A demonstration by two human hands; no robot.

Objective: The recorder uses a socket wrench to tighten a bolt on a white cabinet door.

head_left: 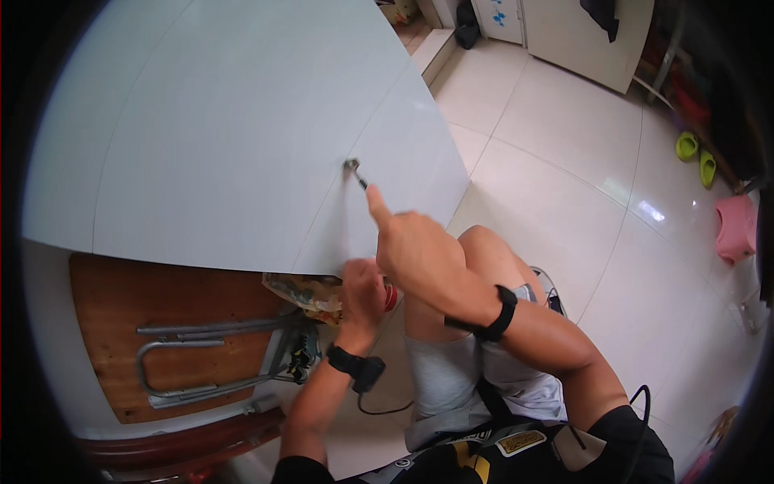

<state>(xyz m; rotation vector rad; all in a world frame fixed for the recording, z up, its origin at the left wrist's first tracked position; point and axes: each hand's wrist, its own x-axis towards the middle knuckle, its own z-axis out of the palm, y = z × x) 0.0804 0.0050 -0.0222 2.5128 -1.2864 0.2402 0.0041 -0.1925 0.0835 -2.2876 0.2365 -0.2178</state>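
Note:
My right hand is closed around a slim metal tool with a small rounded head; the forefinger stretches along its shaft. The tool's head meets a large pale grey-white panel close to a thin seam, and the hand hides most of its handle. At the panel's near edge, my left hand is curled up and slightly blurred. Something red shows just beside it, partly covered, and whether the fingers hold it is unclear.
Under the panel's near edge lie a patterned bag, a brown wooden board and a folded grey metal frame. Along the right of the tiled floor are yellow-green shoes and a pink stool. A cabinet stands at the back.

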